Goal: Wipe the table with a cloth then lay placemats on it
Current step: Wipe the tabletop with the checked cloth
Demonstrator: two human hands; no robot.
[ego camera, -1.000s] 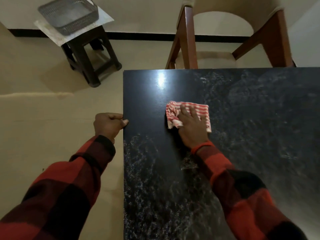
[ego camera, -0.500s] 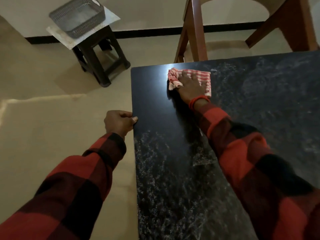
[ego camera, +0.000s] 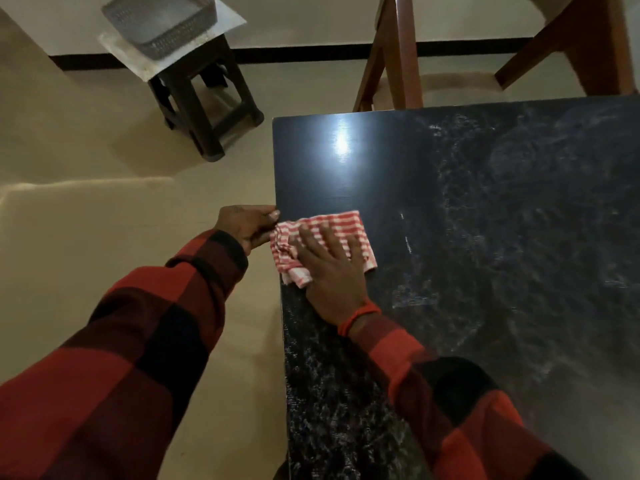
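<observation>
So the person in the red-and-black checked shirt is leaning over the dark table [ego camera: 467,209], right hand [ego camera: 332,271] flat on top of a red-and-white striped cloth [ego camera: 332,225] that sits right at the table's left edge, roughly halfway along the part you can see. The fingers [ego camera: 323,239] on that hand are straight and a bit spread, pressing the cloth down rather than grabbing it, and the cloth is bunched up on its left side where it hangs slightly past the edge. There's a red band [ego camera: 358,317] round that wrist. The left hand [ego camera: 247,225] is off the side of the table, curled up against the edge with the fingertips touching the rim right beside the cloth; looks like it's holding the edge, though I can't tell how much of the grip goes underneath. Tabletop is shiny near the far left corner with a light glare [ego camera: 341,142] on it, and speckled and streaky with whitish smears further right and down near the person. Past the far edge there's a wooden chair [ego camera: 398,57] tucked close, and off to the left on the beige floor a small dark stool [ego camera: 204,95] with a pale board and a grey woven basket [ego camera: 162,22] sitting on it. Can't spot any placemats from here.
</observation>
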